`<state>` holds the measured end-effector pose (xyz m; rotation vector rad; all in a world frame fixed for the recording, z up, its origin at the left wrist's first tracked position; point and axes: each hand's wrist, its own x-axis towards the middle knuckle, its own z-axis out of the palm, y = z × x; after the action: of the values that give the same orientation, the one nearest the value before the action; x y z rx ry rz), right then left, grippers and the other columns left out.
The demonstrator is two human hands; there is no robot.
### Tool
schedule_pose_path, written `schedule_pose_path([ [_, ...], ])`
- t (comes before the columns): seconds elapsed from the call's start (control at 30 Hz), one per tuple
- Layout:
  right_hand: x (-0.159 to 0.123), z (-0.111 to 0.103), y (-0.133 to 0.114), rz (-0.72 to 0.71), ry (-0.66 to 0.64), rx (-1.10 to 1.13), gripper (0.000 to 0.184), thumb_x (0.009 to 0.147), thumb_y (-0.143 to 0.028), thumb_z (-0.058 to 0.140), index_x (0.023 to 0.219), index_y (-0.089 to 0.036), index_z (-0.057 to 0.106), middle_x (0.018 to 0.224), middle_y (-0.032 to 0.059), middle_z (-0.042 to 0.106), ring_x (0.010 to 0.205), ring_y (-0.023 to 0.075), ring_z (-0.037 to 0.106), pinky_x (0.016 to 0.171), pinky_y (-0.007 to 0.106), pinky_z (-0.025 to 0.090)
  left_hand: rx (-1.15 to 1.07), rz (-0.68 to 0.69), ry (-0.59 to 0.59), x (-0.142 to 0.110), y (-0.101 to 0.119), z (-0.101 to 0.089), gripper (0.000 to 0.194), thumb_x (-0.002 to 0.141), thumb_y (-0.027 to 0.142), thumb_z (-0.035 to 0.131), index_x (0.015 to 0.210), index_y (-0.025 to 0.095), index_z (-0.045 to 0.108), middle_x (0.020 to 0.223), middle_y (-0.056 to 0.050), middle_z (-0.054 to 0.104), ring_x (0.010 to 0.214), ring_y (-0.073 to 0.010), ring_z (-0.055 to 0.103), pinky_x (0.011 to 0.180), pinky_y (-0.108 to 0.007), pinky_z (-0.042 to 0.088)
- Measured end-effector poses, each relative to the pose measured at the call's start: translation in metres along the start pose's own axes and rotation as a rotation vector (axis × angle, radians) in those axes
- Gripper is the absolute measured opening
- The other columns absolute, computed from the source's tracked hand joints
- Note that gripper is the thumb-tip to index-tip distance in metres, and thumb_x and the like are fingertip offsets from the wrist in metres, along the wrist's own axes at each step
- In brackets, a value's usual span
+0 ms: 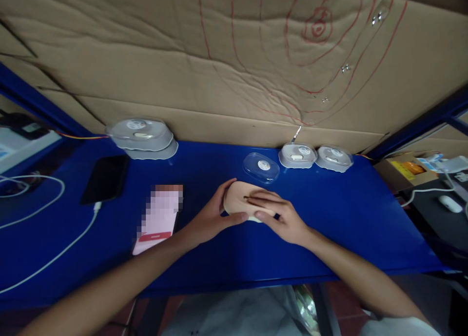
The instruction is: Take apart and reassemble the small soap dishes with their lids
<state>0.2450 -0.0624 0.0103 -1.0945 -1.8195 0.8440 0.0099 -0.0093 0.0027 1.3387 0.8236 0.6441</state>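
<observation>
A beige, rounded oval box [237, 195] is between my hands over the front middle of the table. My left hand [215, 214] is wrapped round its left end, with the thumb along the near side. From the right, my right hand [281, 214] grips the box, fingers lying across its top and thumb at the near edge. A small dark mark or slot shows by the right fingertips. Some of the box is hidden under the fingers. Just beyond it lies a clear plastic lid [256, 166] with a round white sticker.
Grey oval containers with clear lids stand at the back: a stack [142, 138] at left, two single ones [298, 155] [334, 158] at right. A lit phone [157, 219] and a dark phone [104, 180] on a white cable lie left. A cardboard wall [146, 72] rises behind the blue table [340, 214].
</observation>
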Motion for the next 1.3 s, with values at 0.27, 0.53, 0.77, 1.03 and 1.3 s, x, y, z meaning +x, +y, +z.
schedule_pose_path([
  [0.27, 0.021, -0.054, 0.04, 0.595, 0.601, 0.918, 0.043, 0.101, -0.061, 0.055, 0.121, -0.027, 0.073, 0.12, 0.0024, 0.08, 0.107, 0.0254, 0.076, 0.088, 0.045, 0.066, 1.0, 0.142, 0.004, -0.007, -0.005, -0.009, 0.084, 0.074, 0.043, 0.089, 0.146, 0.022, 0.051, 0.166, -0.023, 0.035, 0.157, -0.047, 0.026, 0.124, -0.07, 0.016],
  [0.53, 0.013, -0.047, 0.042, 0.302, 0.401, 0.35, 0.047, 0.1, -0.066, 0.054, 0.118, -0.028, 0.075, 0.127, 0.0045, 0.077, 0.12, 0.0294, 0.07, 0.105, 0.05, 0.057, 0.968, 0.125, -0.039, -0.005, 0.001, -0.01, 0.085, 0.076, 0.05, 0.086, 0.146, 0.025, 0.045, 0.161, -0.02, 0.042, 0.153, -0.0414, 0.035, 0.123, -0.065, 0.022],
  [0.77, -0.002, -0.016, 0.012, -0.207, -0.267, -0.528, 0.047, 0.101, -0.044, 0.065, 0.145, -0.027, 0.062, 0.15, 0.0113, 0.062, 0.144, 0.0308, 0.052, 0.124, 0.059, 0.028, 1.034, 0.06, 0.0, -0.001, -0.001, -0.012, 0.097, 0.07, 0.049, 0.09, 0.149, 0.018, 0.043, 0.166, -0.026, 0.034, 0.155, -0.0471, 0.029, 0.122, -0.066, 0.022],
  [1.03, -0.001, -0.021, 0.006, -0.265, -0.458, -0.675, 0.053, 0.109, -0.043, 0.051, 0.158, -0.025, 0.046, 0.16, 0.0095, 0.053, 0.154, 0.0269, 0.041, 0.128, 0.055, 0.025, 1.049, 0.064, 0.015, 0.0, -0.006, -0.009, 0.101, 0.066, 0.045, 0.094, 0.15, 0.023, 0.042, 0.166, -0.023, 0.035, 0.156, -0.0447, 0.029, 0.123, -0.069, 0.014],
  [1.3, -0.009, -0.011, -0.003, -0.237, -0.488, -0.735, 0.052, 0.109, -0.033, 0.049, 0.16, -0.025, 0.042, 0.162, 0.0088, 0.05, 0.156, 0.029, 0.037, 0.129, 0.062, 0.016, 0.979, 0.177, -0.134, -0.002, -0.013, -0.016, 0.119, 0.073, 0.046, 0.091, 0.164, 0.033, 0.016, 0.169, -0.018, 0.036, 0.158, -0.0437, 0.026, 0.123, -0.073, 0.006],
])
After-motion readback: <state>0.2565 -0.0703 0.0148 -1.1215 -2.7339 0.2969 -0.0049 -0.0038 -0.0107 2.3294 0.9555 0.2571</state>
